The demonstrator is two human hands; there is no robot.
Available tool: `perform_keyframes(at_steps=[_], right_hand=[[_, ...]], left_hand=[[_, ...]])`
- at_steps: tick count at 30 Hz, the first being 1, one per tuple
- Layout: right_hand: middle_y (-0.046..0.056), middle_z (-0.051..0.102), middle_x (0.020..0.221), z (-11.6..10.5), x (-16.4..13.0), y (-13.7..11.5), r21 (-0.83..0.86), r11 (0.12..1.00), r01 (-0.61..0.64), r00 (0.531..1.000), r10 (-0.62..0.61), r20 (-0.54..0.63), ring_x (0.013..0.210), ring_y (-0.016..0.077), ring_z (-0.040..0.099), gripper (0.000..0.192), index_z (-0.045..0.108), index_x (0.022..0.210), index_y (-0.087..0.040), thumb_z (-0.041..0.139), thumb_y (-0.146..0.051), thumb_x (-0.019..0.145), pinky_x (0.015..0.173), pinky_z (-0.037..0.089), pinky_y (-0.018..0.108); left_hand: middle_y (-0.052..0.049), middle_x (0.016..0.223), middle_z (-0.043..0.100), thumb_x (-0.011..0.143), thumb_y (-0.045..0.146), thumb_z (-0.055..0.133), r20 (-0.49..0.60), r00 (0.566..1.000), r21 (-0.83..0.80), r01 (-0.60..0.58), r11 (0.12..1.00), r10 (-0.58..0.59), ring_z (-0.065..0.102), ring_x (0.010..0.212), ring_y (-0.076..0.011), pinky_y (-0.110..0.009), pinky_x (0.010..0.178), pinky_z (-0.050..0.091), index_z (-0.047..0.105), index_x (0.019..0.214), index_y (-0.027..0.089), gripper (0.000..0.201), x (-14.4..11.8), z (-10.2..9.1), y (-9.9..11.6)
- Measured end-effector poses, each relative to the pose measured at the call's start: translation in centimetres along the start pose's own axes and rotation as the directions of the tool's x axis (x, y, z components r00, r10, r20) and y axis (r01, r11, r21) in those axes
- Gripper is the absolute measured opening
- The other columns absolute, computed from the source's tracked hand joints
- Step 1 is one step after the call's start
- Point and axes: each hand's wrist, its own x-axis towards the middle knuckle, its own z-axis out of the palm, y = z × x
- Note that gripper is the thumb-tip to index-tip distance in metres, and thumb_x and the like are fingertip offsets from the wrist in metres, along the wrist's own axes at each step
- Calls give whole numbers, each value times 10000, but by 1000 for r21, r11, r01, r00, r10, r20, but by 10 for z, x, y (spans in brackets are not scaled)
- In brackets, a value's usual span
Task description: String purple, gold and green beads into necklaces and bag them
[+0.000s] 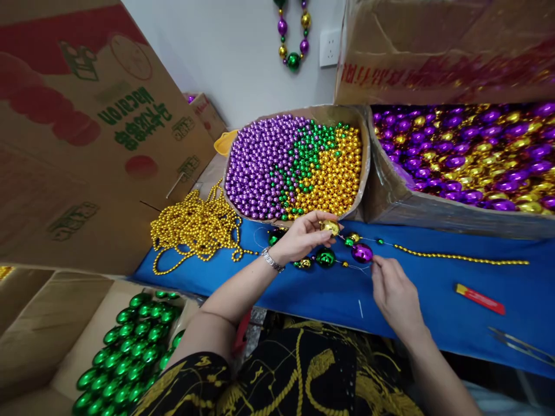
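My left hand pinches a large gold bead just above the blue table. My right hand pinches a thin thread beside a large purple bead. Small green and gold beads sit on the thread between the two hands. A large green bead and a small gold one lie under my left hand. From the purple bead a strand of small gold beads runs right across the table.
A cardboard tray of small purple, green and gold beads stands behind my hands. At right is a box of large purple and gold beads. A pile of gold strands lies left. Green beads fill a box at lower left. A red lighter and tweezers lie right.
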Motion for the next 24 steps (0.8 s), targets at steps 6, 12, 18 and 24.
perform_keyframes(at_steps=[6,12,18,24], right_hand=[[62,627,890,3,-6,2,-20,1000,5,996,-7,-86,741,145,626,171,660,1054,-206,545,-206,929,649,504,250],[44,675,855,21,-12,-4,386,893,-233,969,178,173,708,147,681,142,644,940,-201,543,-301,938,646,561,244],[41,641,829,30,-19,3,566,739,-365,931,301,207,684,138,666,166,624,896,-186,582,-345,919,603,559,228],[24,622,813,20,-17,10,557,738,-380,921,358,155,686,129,653,131,627,893,-191,601,-319,907,604,543,221]], left_hand=[[-44,876,675,720,344,796,-2,1000,115,8,993,-7,625,669,-86,-222,623,518,627,1077,155,438,-3,3,-5],[-29,818,646,763,368,757,53,998,263,-31,964,18,566,645,-76,-215,607,485,627,1124,155,439,-11,11,0],[-121,1175,654,913,446,538,100,976,510,-217,833,193,640,862,-145,-272,711,520,569,1281,212,437,2,-15,26],[-150,997,685,879,105,471,30,946,998,-12,-55,323,575,950,-237,-417,888,422,683,1001,125,245,52,-80,51]])
